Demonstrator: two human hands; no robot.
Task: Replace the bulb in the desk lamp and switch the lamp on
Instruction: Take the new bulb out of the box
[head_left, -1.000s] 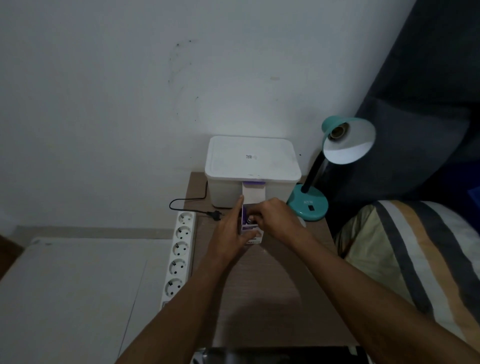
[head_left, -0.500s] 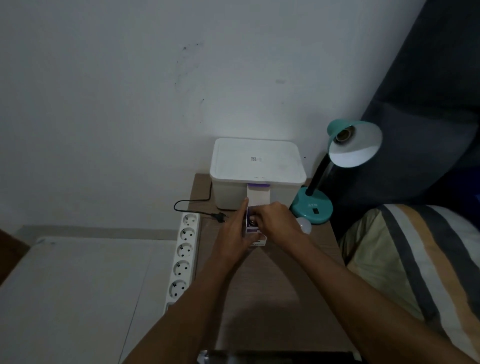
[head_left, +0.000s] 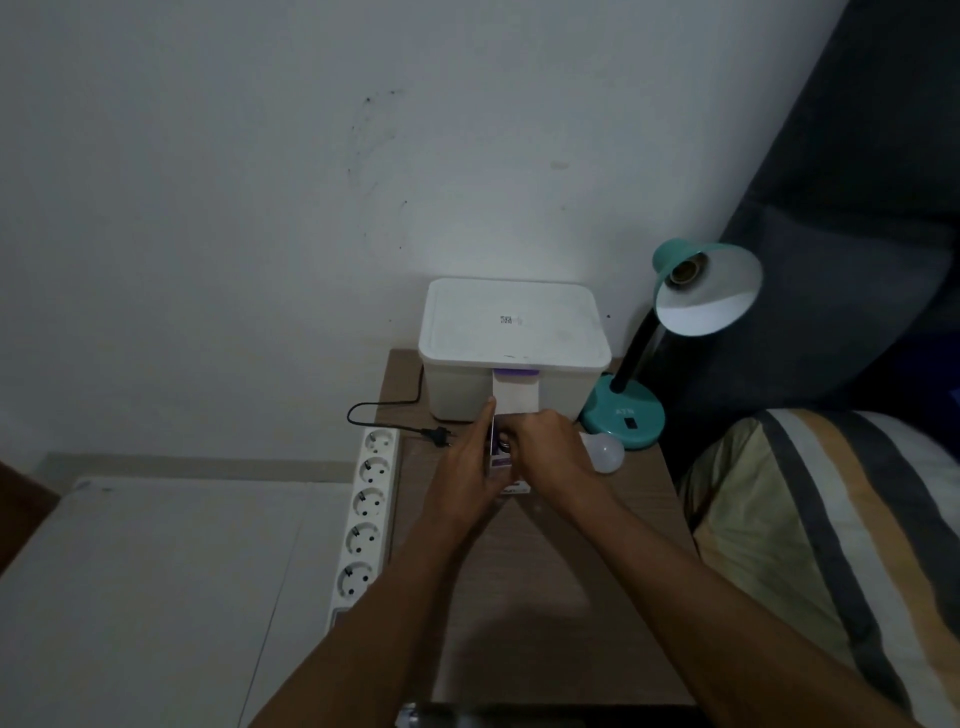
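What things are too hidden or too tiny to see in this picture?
- Head view: the new bulb inside the bulb box is hidden by the left hand and right hand.
- The fingers are tucked behind the right hand's back.
- The label on the white storage box is too small to read.
- The power strip passes behind the left forearm near its lower end.
- A dark object is cut off by the bottom edge.

The bench shows matt wood grain. The storage box is smooth white plastic, the lamp shade glossy teal, the bulb frosted, the pillow striped cloth.
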